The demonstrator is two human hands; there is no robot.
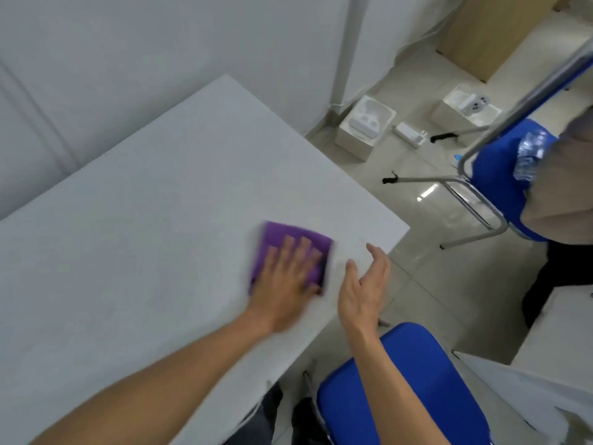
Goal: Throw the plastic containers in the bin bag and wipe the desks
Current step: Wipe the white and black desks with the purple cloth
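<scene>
White desk, tiled floor: left hand, fingers spread, presses purple cloth; right hand hovers, fingers relaxed.

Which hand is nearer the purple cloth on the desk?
Left. The left hand lies flat on the purple square cloth; the right hand is open just right of it, apart, near the edge of the white desk.

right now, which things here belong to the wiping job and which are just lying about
In use: purple cloth, left hand pressing it flat, white desk, right hand open beside it, crumpled plastic bottle on the far blue chair.
Lying about: open box and second box on the floor, near blue chair.
</scene>
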